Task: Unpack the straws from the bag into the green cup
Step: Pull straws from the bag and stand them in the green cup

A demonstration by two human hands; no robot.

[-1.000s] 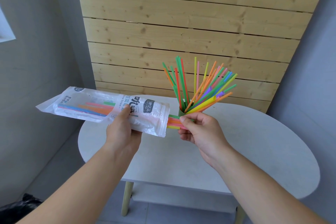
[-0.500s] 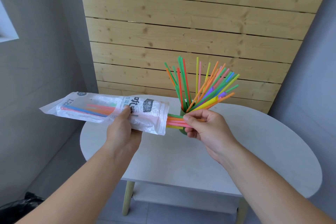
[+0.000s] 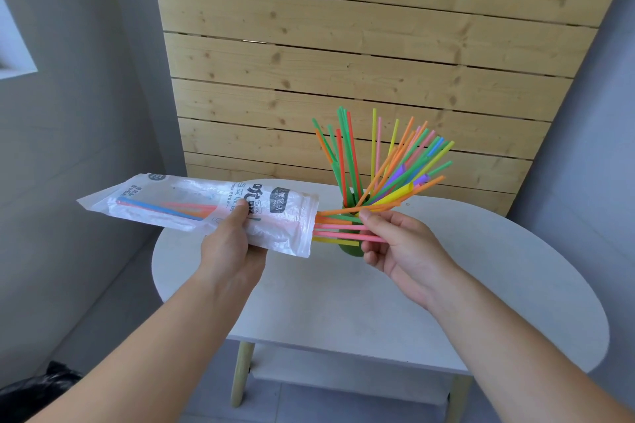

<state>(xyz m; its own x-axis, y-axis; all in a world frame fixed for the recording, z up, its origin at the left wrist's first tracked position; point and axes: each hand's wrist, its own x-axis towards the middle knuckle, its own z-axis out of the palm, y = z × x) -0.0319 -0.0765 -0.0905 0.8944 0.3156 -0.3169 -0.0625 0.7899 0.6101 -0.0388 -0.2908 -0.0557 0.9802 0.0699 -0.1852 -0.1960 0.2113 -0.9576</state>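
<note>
You held the bag level on the left. Its long axis ran left to right, with the sealed end far left and the open mouth facing right. Your left hand gripped it round the middle from below, thumb pressed on the printed top. A few straws stuck out of the mouth along the same axis, ends pointing right. Just behind those ends the cup stood on the table; only its lower wall showed. The standing straws fanned up and out of it. Your right hand met the loose ends, thumb on top and fingers curled under, pinching them lightly. I could not tell how many it had. That hand was the nearer to the cup. The pull would likely need to run rightward along the bag, then tip the straws upright over the hidden rim. How many lay inside the bag was hard to make out through the film.
</note>
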